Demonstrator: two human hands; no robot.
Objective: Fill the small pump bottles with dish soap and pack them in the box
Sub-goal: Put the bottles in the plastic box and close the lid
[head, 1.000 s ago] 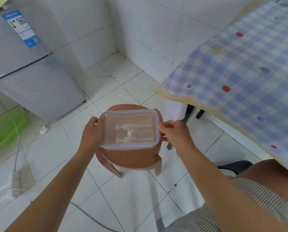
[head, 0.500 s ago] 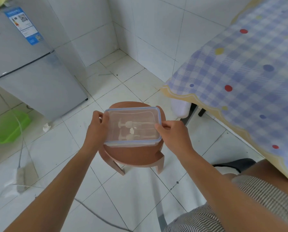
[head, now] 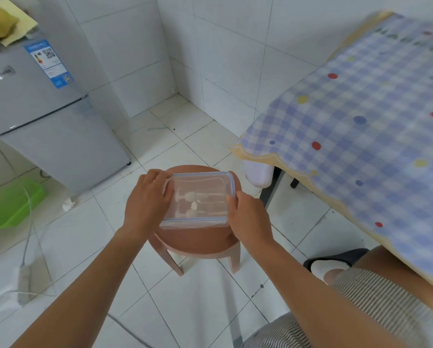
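A clear plastic box point(head: 205, 183) with a blue-rimmed lid on it is over a round brown stool point(head: 198, 239). Through the lid I see two small pump bottles point(head: 193, 204) lying on their sides inside. My left hand point(head: 147, 202) grips the box's left end, fingers curled over the lid's edge. My right hand point(head: 248, 219) grips the right near corner, thumb on the lid. Whether the box touches the stool top I cannot tell.
A table with a blue checked, dotted cloth point(head: 361, 126) stands at the right, its edge close to the stool. A grey fridge point(head: 42, 116) stands at the left, a green tray point(head: 12, 202) and a cable point(head: 27, 237) on the tiled floor beside it.
The box with both hands on it has come a little lower and nearer over the stool. My right hand has shifted to the near right corner; the view has tilted up.
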